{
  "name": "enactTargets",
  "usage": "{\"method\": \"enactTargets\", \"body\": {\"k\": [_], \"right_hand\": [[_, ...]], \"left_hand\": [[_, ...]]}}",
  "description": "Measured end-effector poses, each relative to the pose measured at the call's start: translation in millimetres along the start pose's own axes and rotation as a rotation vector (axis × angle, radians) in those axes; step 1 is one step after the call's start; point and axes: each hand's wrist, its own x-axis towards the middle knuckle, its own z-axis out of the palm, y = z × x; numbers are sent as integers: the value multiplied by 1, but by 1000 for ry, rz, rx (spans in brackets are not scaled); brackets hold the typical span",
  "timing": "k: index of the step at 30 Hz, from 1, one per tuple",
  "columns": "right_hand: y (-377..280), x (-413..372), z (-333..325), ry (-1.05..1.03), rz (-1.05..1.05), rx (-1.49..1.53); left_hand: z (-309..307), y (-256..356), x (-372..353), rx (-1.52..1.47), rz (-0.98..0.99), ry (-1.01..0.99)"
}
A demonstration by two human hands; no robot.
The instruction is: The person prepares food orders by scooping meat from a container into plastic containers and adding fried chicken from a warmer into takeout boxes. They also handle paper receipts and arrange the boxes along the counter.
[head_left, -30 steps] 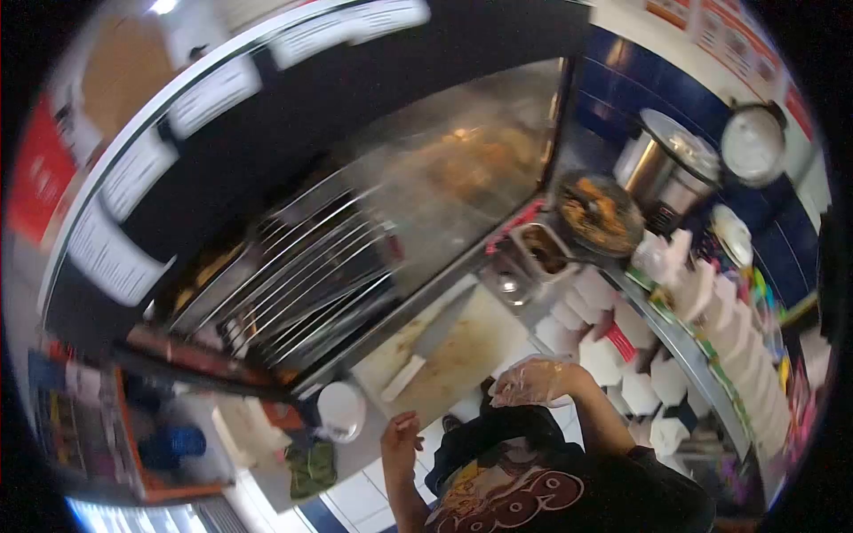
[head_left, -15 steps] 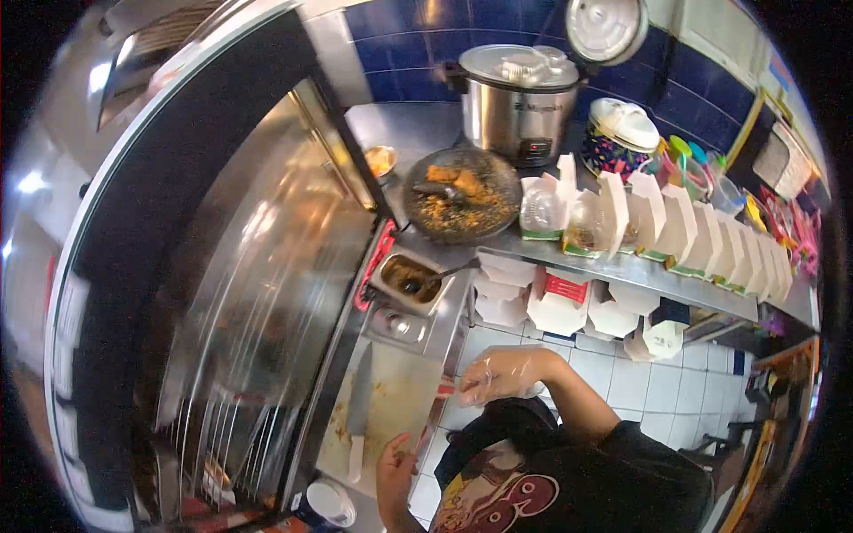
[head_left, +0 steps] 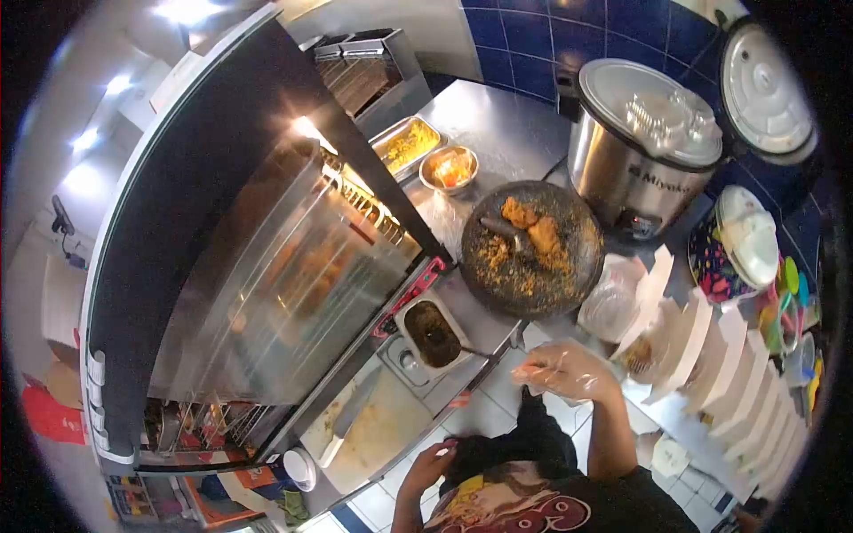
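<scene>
My plastic-gloved right hand [head_left: 567,371] is nearer than my left hand [head_left: 432,465] to the stone mortar [head_left: 524,298], on the worktop [head_left: 498,115] at eleven o'clock, its pestle [head_left: 503,231] slanting ten-to-four. Whether either grip is closed, I cannot tell.

There are two hands [head_left: 564,371], one knife [head_left: 347,421], one mortar [head_left: 577,215], one cooker [head_left: 619,169].

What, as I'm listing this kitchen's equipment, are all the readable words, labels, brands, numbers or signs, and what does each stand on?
"Miyako": on the front of the steel cooker.
Cooker's control panel: any markings are too small to read.
Black shirt: the large letter-like print is too distorted to read surely.
I can read no numbers.
</scene>
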Motion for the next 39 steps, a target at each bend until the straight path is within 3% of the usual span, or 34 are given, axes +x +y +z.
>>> {"method": "enactTargets", "body": {"k": [2,4,6,7,8,9,11,13,15,16,17,19,20,22,25,26,27,28,29,30,32,35,37,39], "right_hand": [[15,21,-7,35,-103,48],[3,37,-15,115,-213,50],[-9,51,-20,143,-249,-68],[-14,53,-24,178,-267,-196],[-16,54,-29,142,-258,-146],[-17,55,-34,106,-251,-94],[-26,46,-51,261,-288,-96],[-56,36,-96,444,-279,-346],[-70,15,-150,797,-346,-768],[-66,16,-185,812,-119,-239],[-63,9,-215,819,-109,79],[-45,3,-285,1018,86,-612],[-29,8,-313,1068,199,-739],[-21,18,-339,913,321,-838],[-13,37,-334,812,263,-1042],[0,41,-343,713,257,-983],[1,45,-340,704,247,-978],[2,48,-334,702,374,-1094],[1,50,-328,695,504,-1208],[-5,46,-327,630,558,-1158],[-9,42,-322,617,559,-1125],[0,38,-319,595,538,-1167],[20,34,-323,601,334,-1270],[7,28,-315,568,430,-1226]], "left_hand": [[12,-22,0,-135,-68,62],[23,-81,15,-203,-5,429],[38,-126,20,43,-75,695],[41,-211,40,-511,-19,701],[53,-251,44,-22,32,789],[28,-279,46,-599,43,390],[69,-279,46,-127,-229,412],[80,-266,52,-47,-280,361],[81,-257,59,-2,-288,322],[80,-253,62,15,-286,306],[80,-251,63,28,-283,290],[77,-248,68,51,-272,266],[77,-248,70,63,-266,256],[75,-247,75,86,-245,240],[48,-264,89,53,-69,140],[26,-269,105,-297,101,-34],[29,-260,100,586,72,100],[27,-133,53,607,55,9],[23,-65,39,516,-77,-117],[26,3,14,510,-4,-129],[33,96,-8,395,243,-233],[45,228,-24,623,577,-339],[52,274,-6,583,802,-399],[61,312,20,414,941,-470]]}}
